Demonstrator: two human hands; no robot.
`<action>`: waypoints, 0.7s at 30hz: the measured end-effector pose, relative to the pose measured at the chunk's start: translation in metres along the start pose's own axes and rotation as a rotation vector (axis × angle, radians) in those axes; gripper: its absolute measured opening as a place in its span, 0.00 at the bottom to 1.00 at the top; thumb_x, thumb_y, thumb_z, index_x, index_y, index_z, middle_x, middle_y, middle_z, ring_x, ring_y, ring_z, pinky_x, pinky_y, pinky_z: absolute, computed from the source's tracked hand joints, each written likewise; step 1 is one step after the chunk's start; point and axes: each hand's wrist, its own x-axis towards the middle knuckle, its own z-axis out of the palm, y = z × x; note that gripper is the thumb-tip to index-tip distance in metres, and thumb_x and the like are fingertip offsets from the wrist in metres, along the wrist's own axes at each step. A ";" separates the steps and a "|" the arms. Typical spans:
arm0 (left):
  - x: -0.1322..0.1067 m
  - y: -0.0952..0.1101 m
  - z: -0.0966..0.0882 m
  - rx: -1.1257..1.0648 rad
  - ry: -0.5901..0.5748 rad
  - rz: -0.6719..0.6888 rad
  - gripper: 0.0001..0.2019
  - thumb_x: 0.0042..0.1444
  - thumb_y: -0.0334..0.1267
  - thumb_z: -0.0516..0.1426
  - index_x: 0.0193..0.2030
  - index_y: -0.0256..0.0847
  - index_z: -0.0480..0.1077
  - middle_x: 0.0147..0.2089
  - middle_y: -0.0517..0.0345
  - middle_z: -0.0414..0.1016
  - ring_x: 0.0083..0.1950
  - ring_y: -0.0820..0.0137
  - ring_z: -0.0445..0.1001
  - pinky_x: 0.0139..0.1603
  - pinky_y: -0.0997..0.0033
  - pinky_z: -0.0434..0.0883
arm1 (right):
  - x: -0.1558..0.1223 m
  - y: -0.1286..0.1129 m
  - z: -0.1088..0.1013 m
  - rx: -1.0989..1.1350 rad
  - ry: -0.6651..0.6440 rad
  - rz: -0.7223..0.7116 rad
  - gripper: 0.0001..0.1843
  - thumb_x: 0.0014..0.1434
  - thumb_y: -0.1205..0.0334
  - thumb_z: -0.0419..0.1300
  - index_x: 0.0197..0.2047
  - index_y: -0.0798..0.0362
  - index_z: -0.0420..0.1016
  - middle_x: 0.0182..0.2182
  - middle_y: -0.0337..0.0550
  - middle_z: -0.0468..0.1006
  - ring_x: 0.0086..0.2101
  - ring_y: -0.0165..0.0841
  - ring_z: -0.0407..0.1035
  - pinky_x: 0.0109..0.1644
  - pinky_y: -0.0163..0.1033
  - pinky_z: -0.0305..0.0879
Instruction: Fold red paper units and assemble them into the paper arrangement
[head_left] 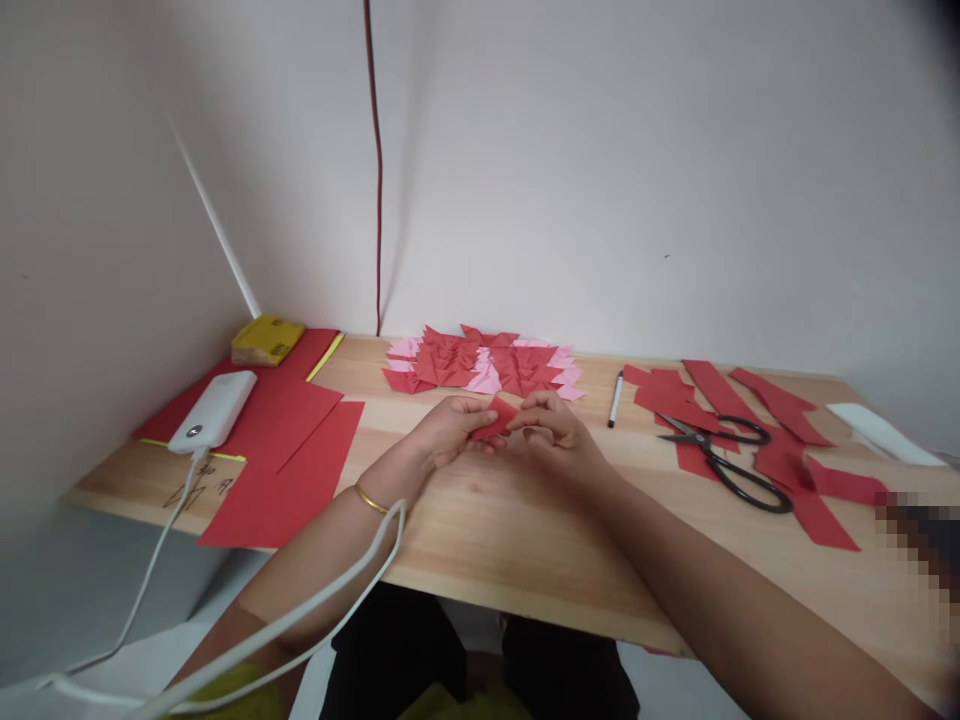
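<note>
A small piece of red paper [495,417] is held between my two hands, above the middle of the wooden table. My left hand [454,430] pinches its left side, thumb on top. At its right edge, my right hand [551,425] has its thumb and fingertips closed on the paper. Whether the piece is folded is too small to tell. Just beyond my hands lie rows of folded red and pink paper pieces [491,362], spread along the wall.
Red paper sheets [300,480] and a white power bank [214,410] with a cable lie left, near a yellow packet [268,341]. To the right are a pen [616,399], black-handled scissors [724,452] and red paper scraps [780,450]. A white cable crosses my left forearm.
</note>
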 end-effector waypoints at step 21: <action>-0.004 0.005 0.016 0.118 0.248 0.365 0.14 0.41 0.38 0.66 0.35 0.33 0.74 0.23 0.60 0.72 0.24 0.76 0.70 0.30 0.74 0.69 | 0.003 -0.013 -0.001 0.144 0.027 0.283 0.15 0.58 0.50 0.54 0.29 0.53 0.69 0.27 0.39 0.72 0.29 0.30 0.63 0.34 0.34 0.59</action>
